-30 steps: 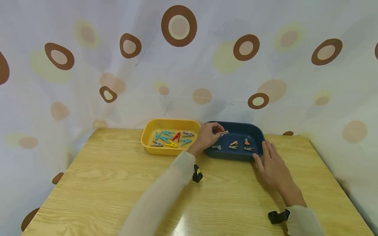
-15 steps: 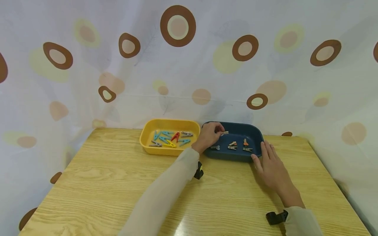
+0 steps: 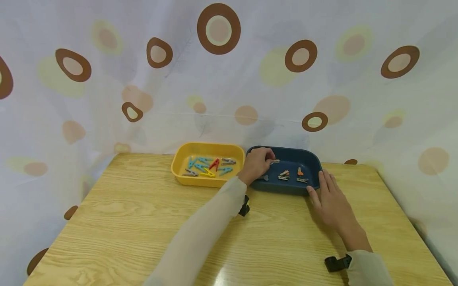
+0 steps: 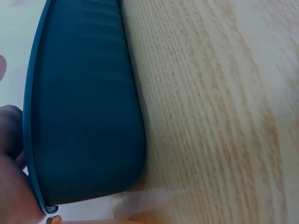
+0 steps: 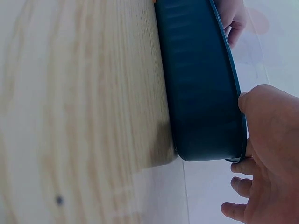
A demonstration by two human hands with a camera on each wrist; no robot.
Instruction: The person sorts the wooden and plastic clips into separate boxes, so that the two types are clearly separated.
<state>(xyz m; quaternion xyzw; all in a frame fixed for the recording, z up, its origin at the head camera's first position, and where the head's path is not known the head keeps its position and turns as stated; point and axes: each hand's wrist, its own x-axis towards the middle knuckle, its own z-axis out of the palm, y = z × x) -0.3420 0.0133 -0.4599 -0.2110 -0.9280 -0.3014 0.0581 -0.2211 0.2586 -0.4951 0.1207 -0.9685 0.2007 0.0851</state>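
In the head view, my left hand (image 3: 258,163) reaches over the left part of the dark blue tray (image 3: 309,159), its fingertips pinching a small pale clothespin (image 3: 275,161). Several small clothespins lie on the tray floor, among them a wooden one (image 3: 284,178) and one with an orange ornament (image 3: 300,171). Against the tray's right front corner rests my right hand (image 3: 332,202), fingers fairly straight along the end. In the right wrist view its thumb touches the rim of the tray (image 5: 201,93). The tray wall (image 4: 84,102) hides the clothespin in the left wrist view.
Left of the blue tray stands a yellow tray (image 3: 179,174) with several light blue, red, yellow and grey clothespins. Both trays sit near the back of the wooden table (image 3: 136,222), before a patterned cloth (image 3: 171,95).
My left hand has shifted slightly right over the blue tray and lowered the clothespin slightly. My right hand stays against the tray's corner.
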